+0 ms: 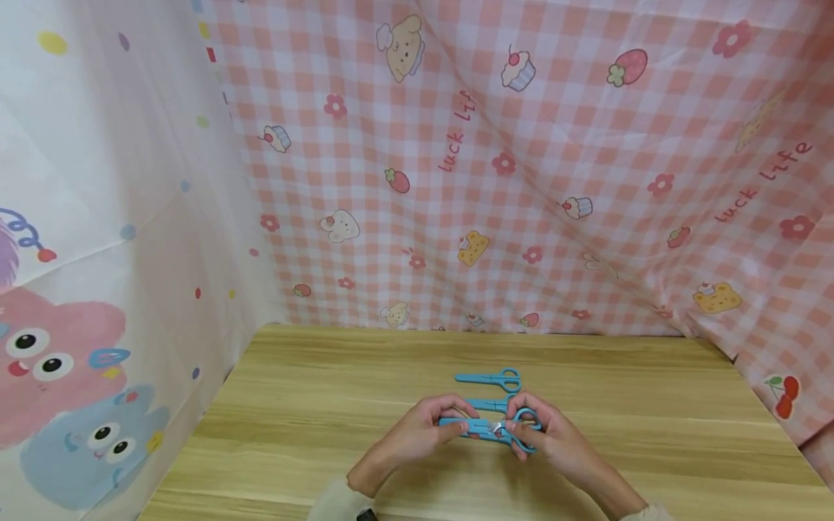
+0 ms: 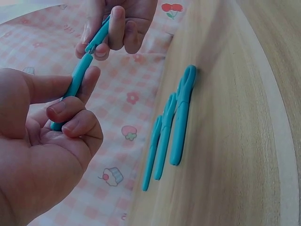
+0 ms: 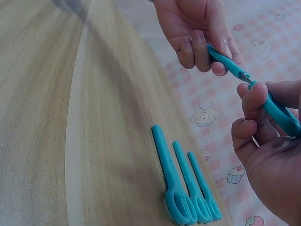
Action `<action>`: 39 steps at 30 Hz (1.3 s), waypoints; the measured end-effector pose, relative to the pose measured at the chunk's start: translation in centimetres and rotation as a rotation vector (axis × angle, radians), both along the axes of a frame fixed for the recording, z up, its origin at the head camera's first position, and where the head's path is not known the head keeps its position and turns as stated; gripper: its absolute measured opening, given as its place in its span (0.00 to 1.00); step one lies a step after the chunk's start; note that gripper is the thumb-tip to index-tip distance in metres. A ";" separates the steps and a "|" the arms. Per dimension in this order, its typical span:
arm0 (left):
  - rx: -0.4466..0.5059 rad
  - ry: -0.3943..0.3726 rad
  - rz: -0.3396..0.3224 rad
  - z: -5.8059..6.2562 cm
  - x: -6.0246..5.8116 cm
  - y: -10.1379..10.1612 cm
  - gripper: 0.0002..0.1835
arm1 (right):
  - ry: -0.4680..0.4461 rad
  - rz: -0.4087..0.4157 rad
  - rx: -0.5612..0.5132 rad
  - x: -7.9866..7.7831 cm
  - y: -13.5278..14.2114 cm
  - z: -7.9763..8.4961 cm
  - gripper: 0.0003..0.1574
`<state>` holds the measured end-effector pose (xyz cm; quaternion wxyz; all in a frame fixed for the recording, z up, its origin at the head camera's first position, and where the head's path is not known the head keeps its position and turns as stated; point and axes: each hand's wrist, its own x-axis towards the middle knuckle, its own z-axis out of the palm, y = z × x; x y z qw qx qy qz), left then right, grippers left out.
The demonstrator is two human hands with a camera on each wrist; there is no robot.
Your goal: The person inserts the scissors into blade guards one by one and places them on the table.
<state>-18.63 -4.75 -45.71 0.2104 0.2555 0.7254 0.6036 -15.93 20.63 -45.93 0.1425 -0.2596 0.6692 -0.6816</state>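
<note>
Both hands are over the table with one pair of blue-teal scissors [image 3: 282, 117] between them. My left hand [image 1: 423, 433] pinches the matching blade cover [image 2: 77, 77] between thumb and fingers. Around the scissors' handle loops curl the thumb and fingers of my right hand [image 1: 554, 430]. A short length of bare metal blade [image 3: 247, 80] shows between cover and handles; the rest sits inside the cover. Below lie three more covered scissors in a row: a far pair [image 1: 478, 378], a middle pair [image 1: 483, 404] and a near pair [image 2: 181, 127], which the hands partly hide in the head view.
The wood-grain table [image 1: 313, 391] runs back to a pink checked cloth [image 1: 365, 275] hung behind it. A white cloth with cartoon figures [image 1: 150, 239] hangs along the left side. The right side has the checked cloth too.
</note>
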 end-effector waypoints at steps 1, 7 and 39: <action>0.000 -0.003 0.005 0.0 0.0 0.1 0.10 | 0.004 -0.001 -0.002 0.0 0.0 0.0 0.10; -0.001 -0.011 0.040 0.1 0.2 0.3 0.09 | 0.034 -0.006 -0.002 0.1 -0.2 -0.2 0.09; -0.049 0.041 0.071 -0.1 0.2 0.3 0.10 | -0.014 -0.050 0.004 0.0 0.5 -0.5 0.10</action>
